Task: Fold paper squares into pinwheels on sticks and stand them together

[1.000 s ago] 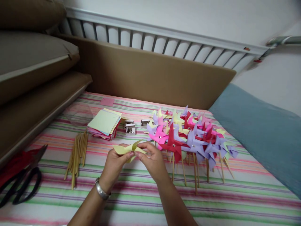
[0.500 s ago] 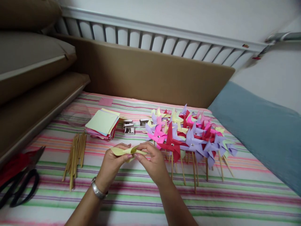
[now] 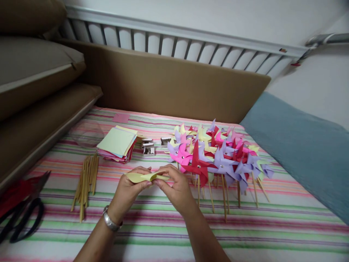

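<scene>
A piece of yellow paper (image 3: 140,177), curled and folded toward its middle, is held up above the striped cloth. My left hand (image 3: 133,183) pinches it from the left, thumb in front and fingers behind. From the right, my right hand (image 3: 172,183) grips the same paper between thumb and fingers. Both thumbs meet near the paper's centre. A stack of coloured paper squares (image 3: 117,142) lies behind my left hand. To the right of my hands stands a dense group of finished paper pinwheels (image 3: 218,156) on thin wooden sticks.
Loose wooden sticks (image 3: 85,180) lie left of my hands. Black-handled scissors (image 3: 27,214) rest at the far left on something red. Small open boxes (image 3: 148,148) sit beside the stack. A pink paper piece (image 3: 121,118) lies behind, before a brown board (image 3: 169,85).
Both hands still hold the yellow paper, whose shape has shifted slightly: a flap below the thumbs no longer shows. The whole view has drifted a little.
</scene>
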The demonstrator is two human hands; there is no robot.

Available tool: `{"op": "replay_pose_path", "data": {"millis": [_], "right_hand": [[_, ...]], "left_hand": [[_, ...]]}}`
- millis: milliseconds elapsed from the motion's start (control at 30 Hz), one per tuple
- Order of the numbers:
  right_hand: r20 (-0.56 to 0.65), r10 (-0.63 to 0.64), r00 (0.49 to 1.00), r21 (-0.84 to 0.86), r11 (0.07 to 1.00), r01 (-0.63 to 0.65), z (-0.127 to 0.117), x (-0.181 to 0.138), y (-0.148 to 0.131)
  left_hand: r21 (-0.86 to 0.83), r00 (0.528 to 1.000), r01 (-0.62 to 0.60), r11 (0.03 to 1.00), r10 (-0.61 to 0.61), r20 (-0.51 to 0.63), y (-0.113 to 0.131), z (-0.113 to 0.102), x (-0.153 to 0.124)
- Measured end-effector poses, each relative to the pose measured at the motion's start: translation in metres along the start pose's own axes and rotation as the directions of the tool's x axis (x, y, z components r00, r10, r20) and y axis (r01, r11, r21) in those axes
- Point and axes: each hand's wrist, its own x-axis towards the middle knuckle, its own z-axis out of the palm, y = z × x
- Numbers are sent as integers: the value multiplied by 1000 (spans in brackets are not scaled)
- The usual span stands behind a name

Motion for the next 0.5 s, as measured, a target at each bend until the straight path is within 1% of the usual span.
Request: {"op": "replay_pose_path", "data": {"millis": [167, 300, 500], "right_hand": [[-13, -6, 1000, 1, 1000, 6, 0, 0, -2], [-14, 2, 1000, 10, 1000, -2, -1, 0, -1], [-19, 2, 1000, 3, 1000, -2, -2, 1, 0]], "left_hand": [[-33, 1000, 23, 999, -23, -8, 1, 1, 0], [-10, 999, 44, 999, -44, 12, 0, 1, 1], [24, 998, 35, 999, -36, 43, -1, 0, 1]]}}
